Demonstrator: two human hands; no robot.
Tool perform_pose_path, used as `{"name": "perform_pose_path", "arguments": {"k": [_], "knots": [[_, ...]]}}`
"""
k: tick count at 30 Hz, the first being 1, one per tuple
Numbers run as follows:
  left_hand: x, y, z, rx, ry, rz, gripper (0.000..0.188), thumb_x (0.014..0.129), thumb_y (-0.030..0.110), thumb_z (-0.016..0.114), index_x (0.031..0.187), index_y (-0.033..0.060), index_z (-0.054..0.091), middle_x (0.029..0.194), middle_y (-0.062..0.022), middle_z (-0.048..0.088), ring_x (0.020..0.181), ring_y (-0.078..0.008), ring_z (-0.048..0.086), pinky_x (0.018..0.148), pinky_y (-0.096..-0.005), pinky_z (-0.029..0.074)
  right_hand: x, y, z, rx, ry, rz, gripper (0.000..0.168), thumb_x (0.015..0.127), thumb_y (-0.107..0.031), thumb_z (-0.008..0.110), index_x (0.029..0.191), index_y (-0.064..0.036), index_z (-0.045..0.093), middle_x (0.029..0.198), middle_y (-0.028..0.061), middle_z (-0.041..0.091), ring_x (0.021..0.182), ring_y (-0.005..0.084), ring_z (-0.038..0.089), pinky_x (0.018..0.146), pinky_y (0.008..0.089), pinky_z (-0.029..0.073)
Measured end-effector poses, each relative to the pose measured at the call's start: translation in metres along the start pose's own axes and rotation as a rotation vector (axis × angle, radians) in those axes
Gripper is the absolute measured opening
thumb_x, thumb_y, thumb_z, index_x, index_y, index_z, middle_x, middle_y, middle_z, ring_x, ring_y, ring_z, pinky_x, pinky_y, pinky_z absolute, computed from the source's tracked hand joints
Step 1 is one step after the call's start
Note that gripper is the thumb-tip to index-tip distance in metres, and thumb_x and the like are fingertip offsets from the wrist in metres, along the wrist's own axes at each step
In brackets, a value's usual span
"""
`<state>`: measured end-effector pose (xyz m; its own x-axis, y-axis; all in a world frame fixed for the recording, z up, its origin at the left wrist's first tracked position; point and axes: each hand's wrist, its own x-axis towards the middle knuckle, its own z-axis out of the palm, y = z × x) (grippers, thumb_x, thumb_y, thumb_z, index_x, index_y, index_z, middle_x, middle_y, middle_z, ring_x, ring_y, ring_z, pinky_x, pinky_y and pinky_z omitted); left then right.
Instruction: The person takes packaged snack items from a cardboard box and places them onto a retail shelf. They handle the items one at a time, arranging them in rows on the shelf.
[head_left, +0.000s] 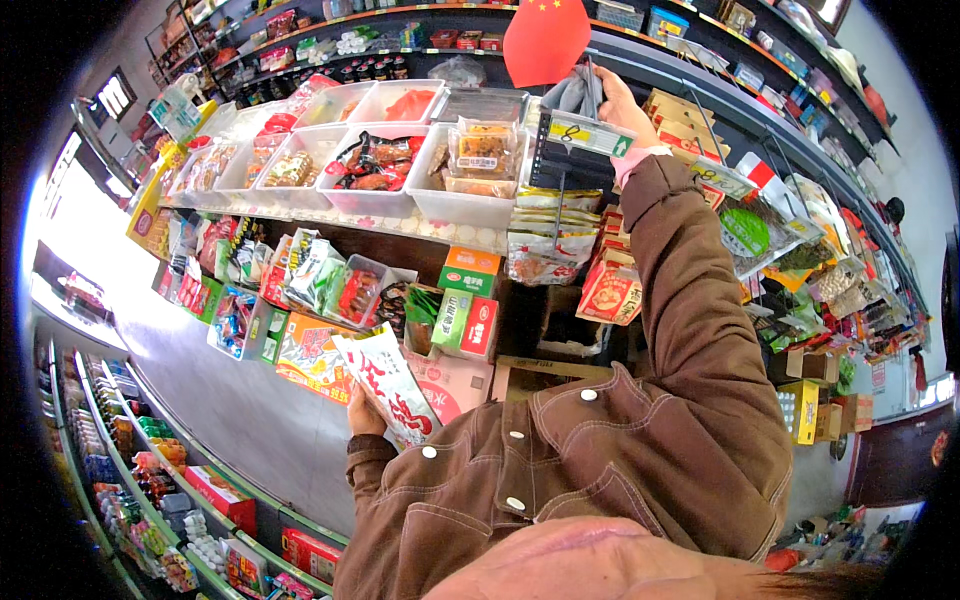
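My left hand (365, 411) is low at the centre-left, closed around a white plastic food package (394, 386) with red lettering. My right arm reaches up and away in a brown sleeve. At its end my right hand (624, 105) is closed on a folded grey cloth (571, 91), just behind a price-tag holder (581, 133) at the top of a hook rack. Part of the fingers is hidden by the cloth. A red flag (546, 41) with yellow stars stands just beyond the cloth.
Clear plastic bins (461, 196) of packaged snacks line the counter on the left. Below them stand snack cartons (469, 271). Hanging packets (551, 251) and red-and-tan food packs (611, 289) are under the rack. More hanging packets (765, 225) fill the right side. Drink shelves (161, 442) curve along the lower left.
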<state>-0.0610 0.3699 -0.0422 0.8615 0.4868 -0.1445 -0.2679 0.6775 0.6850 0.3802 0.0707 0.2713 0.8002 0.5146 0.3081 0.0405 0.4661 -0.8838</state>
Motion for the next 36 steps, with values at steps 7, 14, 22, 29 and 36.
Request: {"name": "perform_pose_path", "arguments": {"k": [7,14,22,29,36], "knots": [[-0.002,-0.002,0.000,-0.077,-0.036,-0.090,0.042,0.092,0.031,0.040,0.123,0.0024,0.042,0.120,-0.0113,0.051,0.108,-0.0249,0.051,0.094,-0.0404,0.039,0.003,-0.014,0.018,-0.048,0.333,0.113,0.021,0.087,-0.021,0.048,0.097,-0.005,0.055,0.087,0.0087,0.061,0.072,0.0216,0.061,0.067,0.0355,0.050],[0.000,-0.006,-0.002,-0.087,-0.075,-0.162,0.042,0.091,0.029,0.040,0.123,0.0020,0.042,0.120,-0.0116,0.051,0.109,-0.0259,0.050,0.096,-0.0415,0.037,0.008,0.009,-0.012,0.051,0.210,0.133,0.025,0.087,-0.021,0.045,0.091,-0.002,0.059,0.085,0.0136,0.064,0.077,0.0259,0.063,0.071,0.0405,0.051],[0.004,-0.012,0.016,-0.024,-0.130,-0.257,0.043,0.090,0.031,0.042,0.123,0.0029,0.043,0.121,-0.0105,0.050,0.110,-0.0257,0.048,0.097,-0.0408,0.036,-0.014,0.023,-0.017,0.407,0.122,0.224,0.024,0.084,-0.017,0.053,0.104,-0.003,0.054,0.096,0.0149,0.060,0.087,0.0292,0.060,0.076,0.0446,0.051],[-0.013,-0.022,0.030,0.033,-0.136,-0.233,0.045,0.091,0.032,0.041,0.125,0.0036,0.040,0.122,-0.0103,0.049,0.111,-0.0257,0.048,0.097,-0.0409,0.036,-0.019,0.045,-0.024,0.590,0.148,0.177,0.021,0.087,-0.018,0.051,0.104,-0.005,0.053,0.097,0.0137,0.059,0.085,0.0271,0.061,0.071,0.0404,0.054],[-0.042,-0.037,0.059,-0.007,-0.119,-0.157,0.039,0.093,0.027,0.037,0.122,0.0029,0.043,0.121,-0.0099,0.051,0.109,-0.0244,0.049,0.096,-0.0404,0.036,-0.042,0.046,-0.001,0.772,0.061,0.139,0.024,0.085,-0.019,0.055,0.106,-0.008,0.052,0.095,0.0109,0.060,0.084,0.0247,0.061,0.073,0.0414,0.052]]}}
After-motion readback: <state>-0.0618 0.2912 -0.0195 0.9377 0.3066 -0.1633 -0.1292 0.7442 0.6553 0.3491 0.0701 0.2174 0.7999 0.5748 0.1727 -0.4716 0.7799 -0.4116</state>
